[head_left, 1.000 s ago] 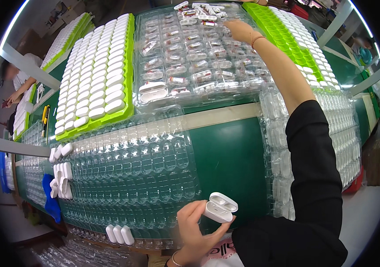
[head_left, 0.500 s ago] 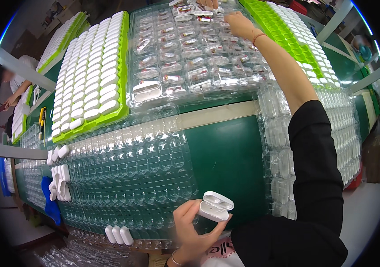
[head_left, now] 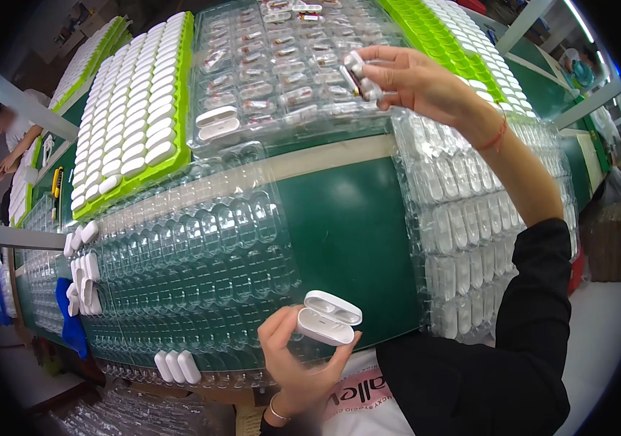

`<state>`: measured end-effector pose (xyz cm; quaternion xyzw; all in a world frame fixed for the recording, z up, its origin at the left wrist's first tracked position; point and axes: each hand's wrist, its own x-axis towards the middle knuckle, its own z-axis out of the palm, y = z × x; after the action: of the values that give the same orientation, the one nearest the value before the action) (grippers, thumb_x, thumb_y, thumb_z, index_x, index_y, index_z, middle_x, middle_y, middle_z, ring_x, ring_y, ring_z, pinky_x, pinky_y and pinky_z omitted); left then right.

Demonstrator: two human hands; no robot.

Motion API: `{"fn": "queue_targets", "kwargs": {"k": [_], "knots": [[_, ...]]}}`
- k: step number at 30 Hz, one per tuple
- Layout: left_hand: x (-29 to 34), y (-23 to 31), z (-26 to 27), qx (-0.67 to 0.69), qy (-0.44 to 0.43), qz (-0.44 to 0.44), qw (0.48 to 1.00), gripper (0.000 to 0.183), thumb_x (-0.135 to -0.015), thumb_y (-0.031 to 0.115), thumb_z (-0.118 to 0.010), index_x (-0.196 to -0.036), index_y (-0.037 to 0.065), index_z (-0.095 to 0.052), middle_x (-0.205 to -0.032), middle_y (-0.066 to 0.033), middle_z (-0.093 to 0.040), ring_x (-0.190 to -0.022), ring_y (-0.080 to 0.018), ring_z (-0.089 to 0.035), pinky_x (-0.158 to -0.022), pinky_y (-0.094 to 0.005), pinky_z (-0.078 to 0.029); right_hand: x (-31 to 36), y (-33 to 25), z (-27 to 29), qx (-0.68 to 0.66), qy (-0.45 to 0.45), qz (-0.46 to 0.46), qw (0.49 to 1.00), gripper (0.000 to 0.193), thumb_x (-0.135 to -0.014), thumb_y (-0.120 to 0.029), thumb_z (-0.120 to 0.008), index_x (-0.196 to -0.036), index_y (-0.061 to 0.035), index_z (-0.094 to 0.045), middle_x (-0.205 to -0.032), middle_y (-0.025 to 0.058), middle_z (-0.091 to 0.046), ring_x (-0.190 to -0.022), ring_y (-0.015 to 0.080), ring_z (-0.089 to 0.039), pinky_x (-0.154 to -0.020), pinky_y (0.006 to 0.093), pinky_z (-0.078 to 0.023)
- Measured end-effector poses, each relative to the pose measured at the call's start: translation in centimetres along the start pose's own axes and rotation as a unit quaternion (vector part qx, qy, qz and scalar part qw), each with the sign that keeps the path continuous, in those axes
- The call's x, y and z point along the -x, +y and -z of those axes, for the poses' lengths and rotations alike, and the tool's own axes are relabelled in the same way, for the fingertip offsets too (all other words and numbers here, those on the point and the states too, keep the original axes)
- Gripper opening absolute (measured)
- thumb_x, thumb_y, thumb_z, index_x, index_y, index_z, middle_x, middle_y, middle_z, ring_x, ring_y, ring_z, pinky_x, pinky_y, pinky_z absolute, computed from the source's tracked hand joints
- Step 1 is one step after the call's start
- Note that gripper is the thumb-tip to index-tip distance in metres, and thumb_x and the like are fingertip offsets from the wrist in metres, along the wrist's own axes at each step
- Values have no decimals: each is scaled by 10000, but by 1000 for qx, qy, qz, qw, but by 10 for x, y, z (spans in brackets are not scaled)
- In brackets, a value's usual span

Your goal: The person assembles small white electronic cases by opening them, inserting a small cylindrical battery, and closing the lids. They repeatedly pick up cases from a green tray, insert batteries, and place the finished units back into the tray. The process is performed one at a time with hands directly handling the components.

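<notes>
My left hand [head_left: 297,363] holds a white earbud charging case [head_left: 325,329] by its ends, with its lid up and its inside bare. Above the far tray, my right hand [head_left: 416,83] pinches a small white part with a dark, shiny strip [head_left: 355,75]; its exact kind is not plain. Under that hand lies a clear plastic tray [head_left: 281,80] whose pockets hold many similar small parts with red and silver bits. At that tray's near left corner sits another opened white case [head_left: 218,123].
Clear blister trays [head_left: 201,269] cover the bench's near left, with white cases [head_left: 177,367] along the edges. Green trays of white cases [head_left: 125,109] stand left and far right [head_left: 434,43]. Filled clear trays [head_left: 463,218] are stacked at right. Another person's arm [head_left: 16,156] shows far left.
My right hand has come back from the far end of the parts tray, carrying the small white part. My left hand still holds the opened case. The whole view has shifted slightly.
</notes>
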<state>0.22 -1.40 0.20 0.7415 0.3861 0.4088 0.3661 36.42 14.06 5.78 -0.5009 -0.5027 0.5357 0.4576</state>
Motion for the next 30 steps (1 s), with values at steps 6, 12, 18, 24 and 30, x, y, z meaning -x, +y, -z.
{"fn": "queue_targets", "kwargs": {"k": [6,12,18,24,30], "knots": [[12,7,-16,7,0,-31,1000,786,-586,33,-891,-1246,2,-466,-1187,-154,-500,-1096,-279,-522,-953,-393,-427,91,4,-62,-40,-38,-32,998,452,-954,-233,-652,-1326,-9,-528,-1102,59,-659,-923,108,-629,-743,240,-504],[23,14,-32,-1,-3,-31,1000,837,-584,18,-895,-1294,-9,-453,-1209,-143,-478,-1115,-265,-513,-982,-387,-413,142,19,-81,-63,-45,-60,995,374,-923,-218,-698,-1198,-10,-554,-1018,98,-676,-840,111,-627,-710,250,-496],[27,20,-38,-10,18,-43,999,814,-607,62,-913,-1282,7,-462,-1199,-138,-486,-1084,-261,-517,-875,-352,-451,166,22,-77,12,-53,-30,998,247,-920,-98,-678,-1121,-7,-567,-1019,82,-668,-933,137,-654,-811,286,-538],[34,21,-42,25,-4,-40,999,859,-604,3,-878,-1335,15,-428,-1258,-134,-439,-1154,-259,-495,-1006,-392,-406,191,24,-50,365,0,263,893,201,-803,60,-691,-948,-68,-635,-1038,62,-666,-912,212,-675,-836,307,-551],[34,18,-48,34,-34,-51,998,865,-611,-2,-874,-1344,13,-414,-1274,-143,-430,-1167,-260,-490,-1005,-391,-408,222,50,5,540,-11,266,798,263,-657,132,-650,-808,-81,-630,-1202,43,-632,-1281,295,-511,-996,397,-496]]}}
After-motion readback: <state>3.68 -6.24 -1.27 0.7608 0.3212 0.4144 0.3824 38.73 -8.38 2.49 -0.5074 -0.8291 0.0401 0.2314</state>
